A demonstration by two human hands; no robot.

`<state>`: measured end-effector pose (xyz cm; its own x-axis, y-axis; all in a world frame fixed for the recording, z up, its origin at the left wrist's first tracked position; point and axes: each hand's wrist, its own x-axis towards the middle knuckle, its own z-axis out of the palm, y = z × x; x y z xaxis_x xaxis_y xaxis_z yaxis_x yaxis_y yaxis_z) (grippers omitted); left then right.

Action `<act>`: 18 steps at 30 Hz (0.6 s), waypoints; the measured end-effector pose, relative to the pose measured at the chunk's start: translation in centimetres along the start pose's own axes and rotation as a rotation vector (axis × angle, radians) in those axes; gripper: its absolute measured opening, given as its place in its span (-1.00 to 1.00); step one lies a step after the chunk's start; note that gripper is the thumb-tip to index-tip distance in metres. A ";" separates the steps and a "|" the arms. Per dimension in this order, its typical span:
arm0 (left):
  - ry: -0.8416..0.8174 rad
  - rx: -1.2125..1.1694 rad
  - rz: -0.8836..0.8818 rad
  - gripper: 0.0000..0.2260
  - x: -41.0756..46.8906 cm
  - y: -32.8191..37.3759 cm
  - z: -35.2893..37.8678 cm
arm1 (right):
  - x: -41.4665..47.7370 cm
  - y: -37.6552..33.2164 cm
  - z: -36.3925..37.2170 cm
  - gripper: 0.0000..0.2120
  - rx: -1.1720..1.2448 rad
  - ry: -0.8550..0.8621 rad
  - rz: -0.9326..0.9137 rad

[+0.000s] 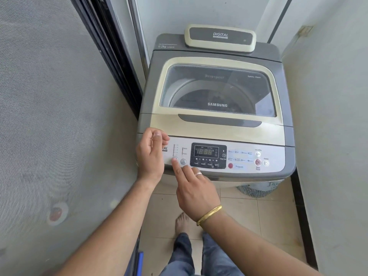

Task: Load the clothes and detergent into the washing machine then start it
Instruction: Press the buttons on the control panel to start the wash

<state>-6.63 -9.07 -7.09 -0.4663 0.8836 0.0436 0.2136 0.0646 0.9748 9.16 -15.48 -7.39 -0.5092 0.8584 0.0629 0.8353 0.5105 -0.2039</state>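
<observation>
A grey and cream top-loading washing machine (217,120) stands ahead of me with its glass lid (218,88) closed. Dark clothes show dimly in the drum through the glass. The control panel (278,154) faces me and its display (206,152) is lit. My right hand (196,191) points its index fingertip onto a small round button at the panel's left end. My left hand (150,156) hovers loosely curled over the panel's left corner, holding nothing. The start/pause button (258,162) and power button (266,163) sit at the panel's right end. No detergent container is visible.
A mesh screen door (59,116) with a dark frame fills the left side. A pale wall (334,116) closes in on the right. A striped cloth (256,191) lies on the tiled floor under the machine's right side. My bare foot (182,224) stands on the tiles.
</observation>
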 end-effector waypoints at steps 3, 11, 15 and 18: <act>0.003 -0.004 0.007 -0.69 0.0 0.0 0.2 | 0.2 -0.1 -0.1 -0.31 -0.063 0.010 -0.012; 0.010 -0.007 0.015 -0.70 0.0 0.1 0.2 | 0.5 -0.1 0.2 -0.35 -0.123 0.011 -0.010; 0.015 -0.005 0.026 -0.70 0.0 0.2 0.2 | 0.6 -0.4 0.1 -0.38 -0.137 0.007 0.013; 0.014 -0.005 0.020 -0.70 0.0 0.2 0.2 | 0.6 -0.5 0.1 -0.39 -0.135 0.011 0.020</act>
<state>-6.44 -8.99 -6.96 -0.4741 0.8780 0.0664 0.2187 0.0444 0.9748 8.42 -15.20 -7.34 -0.4908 0.8684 0.0709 0.8658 0.4952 -0.0723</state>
